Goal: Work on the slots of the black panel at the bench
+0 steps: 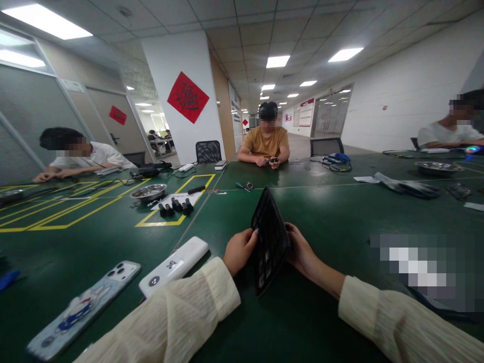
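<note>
Tilted nearly upright over the table is a thin black case [269, 252], its inner face turned to the left and divided into dark pockets with some pale bits low down. My right hand [300, 252] grips its right edge and back, with most of the fingers hidden behind it. At the left edge of the inner face, my left hand [240, 248] is closed in a pinch. A tiny light-blue piece [257, 230] shows at its fingertips; its kind is too small to make out.
Left of my forearm lie a white power bank [174, 267] and a phone in a cartoon case [85, 307]. Farther off are black cylindrical parts [176, 206], a metal bowl [148, 192] and a screwdriver [242, 187]. Across the table sits a person [266, 138]; others sit at both sides.
</note>
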Available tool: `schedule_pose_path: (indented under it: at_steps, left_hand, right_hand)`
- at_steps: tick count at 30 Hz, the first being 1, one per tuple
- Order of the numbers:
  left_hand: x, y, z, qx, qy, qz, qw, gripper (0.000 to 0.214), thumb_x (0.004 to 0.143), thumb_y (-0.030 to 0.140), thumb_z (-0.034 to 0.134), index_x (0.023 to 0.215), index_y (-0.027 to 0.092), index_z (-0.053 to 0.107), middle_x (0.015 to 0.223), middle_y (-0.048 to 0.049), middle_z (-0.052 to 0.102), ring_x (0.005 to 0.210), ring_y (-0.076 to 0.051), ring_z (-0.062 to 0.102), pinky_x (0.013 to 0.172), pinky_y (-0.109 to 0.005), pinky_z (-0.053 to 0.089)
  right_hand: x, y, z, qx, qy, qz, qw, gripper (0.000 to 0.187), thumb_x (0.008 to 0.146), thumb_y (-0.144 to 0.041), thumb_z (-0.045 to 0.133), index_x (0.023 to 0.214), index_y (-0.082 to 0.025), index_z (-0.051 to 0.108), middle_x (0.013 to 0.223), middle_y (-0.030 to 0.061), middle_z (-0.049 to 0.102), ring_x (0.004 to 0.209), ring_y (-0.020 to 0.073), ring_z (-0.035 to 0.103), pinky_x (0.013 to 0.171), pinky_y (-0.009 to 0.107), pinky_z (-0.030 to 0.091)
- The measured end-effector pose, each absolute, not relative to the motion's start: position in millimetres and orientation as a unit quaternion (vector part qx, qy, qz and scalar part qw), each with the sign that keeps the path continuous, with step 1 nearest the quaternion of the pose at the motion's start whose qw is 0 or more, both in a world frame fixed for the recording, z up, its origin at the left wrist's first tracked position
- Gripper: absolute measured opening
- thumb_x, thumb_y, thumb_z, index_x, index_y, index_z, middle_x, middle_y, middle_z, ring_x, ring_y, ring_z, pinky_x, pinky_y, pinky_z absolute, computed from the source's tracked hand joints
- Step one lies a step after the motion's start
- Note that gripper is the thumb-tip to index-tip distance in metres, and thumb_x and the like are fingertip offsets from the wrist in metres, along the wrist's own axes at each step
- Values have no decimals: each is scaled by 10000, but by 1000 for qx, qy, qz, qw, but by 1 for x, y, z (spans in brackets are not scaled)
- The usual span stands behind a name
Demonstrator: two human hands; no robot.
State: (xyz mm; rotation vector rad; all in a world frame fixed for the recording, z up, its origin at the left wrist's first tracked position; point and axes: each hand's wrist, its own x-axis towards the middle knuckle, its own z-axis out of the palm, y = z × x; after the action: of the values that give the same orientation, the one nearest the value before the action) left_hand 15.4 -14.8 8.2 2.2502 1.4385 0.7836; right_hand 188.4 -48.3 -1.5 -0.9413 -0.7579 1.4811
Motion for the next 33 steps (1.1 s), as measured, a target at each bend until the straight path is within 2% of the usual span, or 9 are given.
schedule_pose_path:
  at_steps: [5, 12, 22, 29, 33]
  left_hand:
    - [16, -16, 10, 809, 489, 274, 178, 458, 877, 451, 225, 696, 169, 538, 647, -21, 570, 617, -139, 529, 589, -237, 368]
    - [14, -20, 11, 819, 502, 235, 148, 360, 882, 360, 245, 843, 185, 557, 775, -43, 620, 755, -168, 575, 681, -247, 384]
    - [15, -18, 11, 820, 487, 249, 168, 549, 886, 467, 158, 727, 163, 587, 691, -41, 610, 651, -155, 563, 609, -237, 369]
    - [13, -19, 10, 826, 483, 241, 162, 498, 886, 402, 178, 723, 157, 581, 698, -47, 607, 676, -156, 563, 628, -235, 369]
    - [14, -18, 10, 828, 482, 238, 160, 529, 884, 427, 170, 665, 156, 568, 629, -30, 567, 607, -140, 527, 578, -231, 345]
  right_hand:
    - [188, -50, -1, -399, -324, 636, 575, 368, 661, -306, 526, 1010, -274, 415, 632, -52, 529, 457, 109, 499, 370, 192, 339]
    - [189, -45, -6, -397, -327, 633, 579, 342, 662, -282, 515, 989, -270, 414, 616, -59, 515, 431, 98, 476, 372, 196, 349]
    - [189, -48, -4, -399, -326, 633, 577, 356, 666, -298, 519, 1004, -275, 410, 629, -51, 519, 447, 104, 485, 365, 186, 330]
    - [189, -45, -5, -403, -319, 633, 579, 394, 634, -309, 543, 1004, -274, 412, 633, -48, 524, 456, 113, 492, 371, 195, 337]
    - [189, -46, -4, -395, -320, 636, 580, 383, 639, -302, 540, 1001, -270, 416, 651, -43, 535, 474, 115, 501, 387, 203, 355]
